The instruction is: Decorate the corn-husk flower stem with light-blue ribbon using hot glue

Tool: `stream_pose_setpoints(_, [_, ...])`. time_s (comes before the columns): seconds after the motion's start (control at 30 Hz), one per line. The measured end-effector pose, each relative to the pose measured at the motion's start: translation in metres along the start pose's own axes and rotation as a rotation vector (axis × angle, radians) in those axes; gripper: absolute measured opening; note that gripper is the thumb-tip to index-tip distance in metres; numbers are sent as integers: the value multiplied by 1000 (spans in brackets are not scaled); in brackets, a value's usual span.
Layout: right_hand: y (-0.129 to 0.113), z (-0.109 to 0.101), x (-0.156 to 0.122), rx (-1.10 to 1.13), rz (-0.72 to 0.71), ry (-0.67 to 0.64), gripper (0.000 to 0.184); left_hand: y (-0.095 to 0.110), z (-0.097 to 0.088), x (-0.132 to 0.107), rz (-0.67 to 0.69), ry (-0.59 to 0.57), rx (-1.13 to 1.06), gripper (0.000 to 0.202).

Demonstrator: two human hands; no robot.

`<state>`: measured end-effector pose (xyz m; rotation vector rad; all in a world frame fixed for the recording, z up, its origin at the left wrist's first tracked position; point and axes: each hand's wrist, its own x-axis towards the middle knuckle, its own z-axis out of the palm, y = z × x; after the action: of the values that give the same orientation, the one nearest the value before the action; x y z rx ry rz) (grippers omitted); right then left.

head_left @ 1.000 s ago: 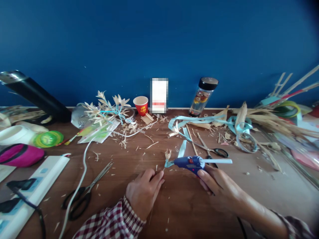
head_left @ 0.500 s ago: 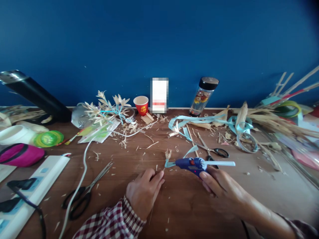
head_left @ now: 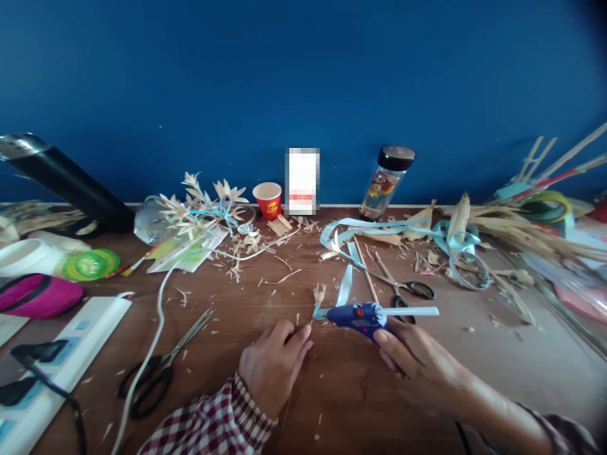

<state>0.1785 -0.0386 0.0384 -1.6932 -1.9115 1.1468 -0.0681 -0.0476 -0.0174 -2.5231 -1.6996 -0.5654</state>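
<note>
Two hands — left hand [head_left: 272, 370] pinching one straw flower [head_left: 319, 294], right hand [head_left: 417, 360] gripping one glue gun [head_left: 358, 314].

A craft corner: a wooden worktop [head_left: 227, 392] set against a plain blue wall [head_left: 303, 76].

We see the brown worktop strewn with pale shavings and cut bits, and tools of handwork lie all over it: a blue glue gun [head_left: 355, 314], black-handled scissors [head_left: 161, 366], a second pair [head_left: 403, 287], loops of light blue ribbon [head_left: 379, 226] and a heap of dried husk strips [head_left: 512, 230] on the right. Finished straw flowers [head_left: 203, 205] lie near the wall, and a small straw flower [head_left: 320, 294] sits just at the glue gun's nozzle. A white power strip [head_left: 71, 354], a red paper cup [head_left: 268, 200] and a drink bottle [head_left: 386, 183] make it look to us like an informal hobby table.
</note>
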Motion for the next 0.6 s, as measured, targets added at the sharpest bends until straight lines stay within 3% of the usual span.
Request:
stream_pose_setpoints(0.27, [0, -7, -4, 74, 13, 7, 32, 0, -1, 0, -4, -7, -7, 19])
stream_pose_setpoints(0.6, [11, 5, 0, 94, -14, -13, 27, -1, 3, 0, -7, -18, -3, 19])
